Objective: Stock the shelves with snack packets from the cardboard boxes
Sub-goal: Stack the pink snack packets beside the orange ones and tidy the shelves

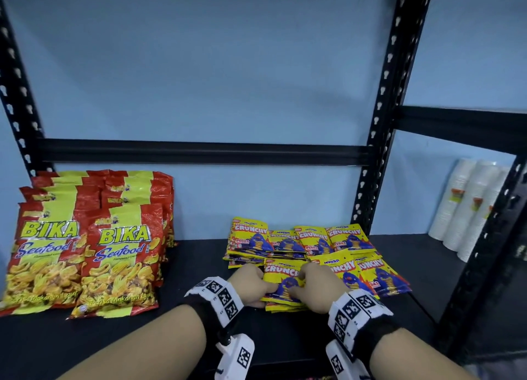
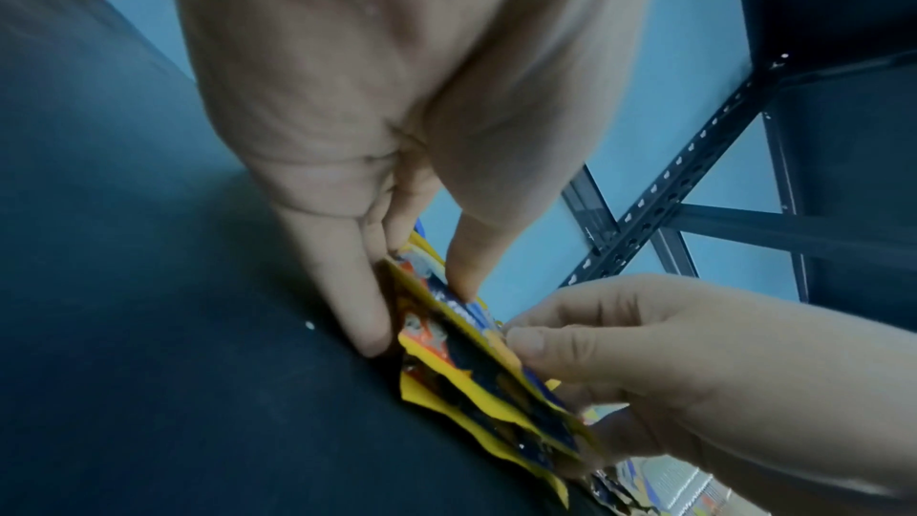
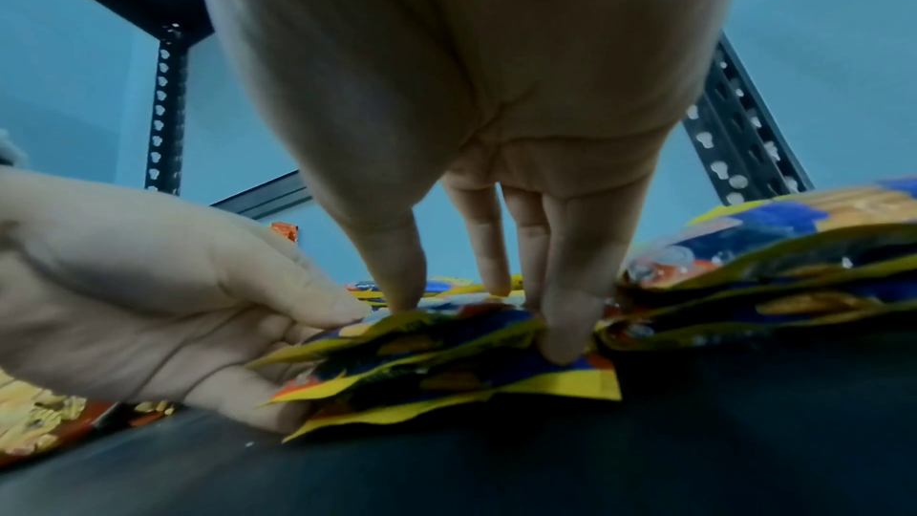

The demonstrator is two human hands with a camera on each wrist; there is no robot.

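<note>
snack packets [image 1: 281, 287], a small stack of yellow crunchy sachets, lie flat near the front of the dark shelf [image 1: 196, 265], just beside the other crunchy piles [image 1: 302, 241] that fill the right part of it. both hands hold this stack from its two ends. the left hand [image 1: 251, 284] grips the left edge, thumb on the top packet and fingers curled under the bottom one; the right hand [image 1: 320, 287] pinches the right edge, thumb on top and fingertips [image 3: 561, 348] pressed down against the side. that two-sided hold seems meant to square the loose sachets into one neat pile and keep them from sliding apart as they are set down beside their neighbours.

the packets look thin, glossy and floppy, yellow with a blue figure and red-orange patches; seen from the wrists their edges fan out unevenly, so the stack is not yet aligned. big red and yellow bika seafood bags [image 1: 85, 245] stand upright at the shelf's left, well apart. white stacked cups [image 1: 467, 208] sit on the next shelf unit to the right. no cardboard box is in view.
</note>
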